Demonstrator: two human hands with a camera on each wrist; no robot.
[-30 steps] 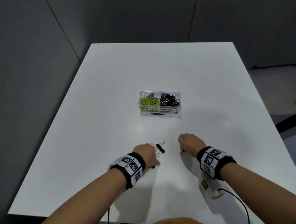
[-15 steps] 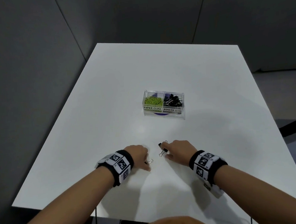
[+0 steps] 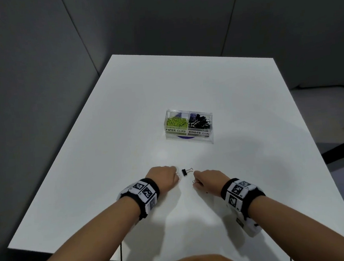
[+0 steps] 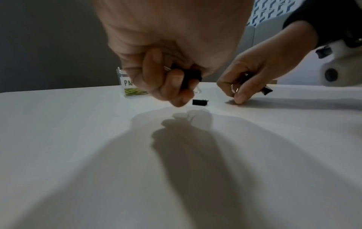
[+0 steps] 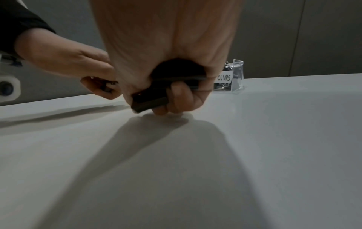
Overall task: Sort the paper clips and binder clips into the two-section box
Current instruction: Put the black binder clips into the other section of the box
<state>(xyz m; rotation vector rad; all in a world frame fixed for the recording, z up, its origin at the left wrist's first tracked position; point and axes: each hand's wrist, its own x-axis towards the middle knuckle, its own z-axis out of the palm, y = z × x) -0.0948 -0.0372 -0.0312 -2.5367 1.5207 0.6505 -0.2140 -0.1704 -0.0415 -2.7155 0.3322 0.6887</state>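
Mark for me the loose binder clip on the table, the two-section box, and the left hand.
loose binder clip (image 3: 184, 172), head view, on its black body.
two-section box (image 3: 190, 138), head view, on its clear front wall below the labels.
left hand (image 3: 162, 177), head view, on the back of the hand.

A clear two-section box (image 3: 190, 138) holds green paper clips (image 3: 176, 122) on the left and black binder clips (image 3: 199, 121) on the right, while one black binder clip (image 3: 186, 172) lies nearer.
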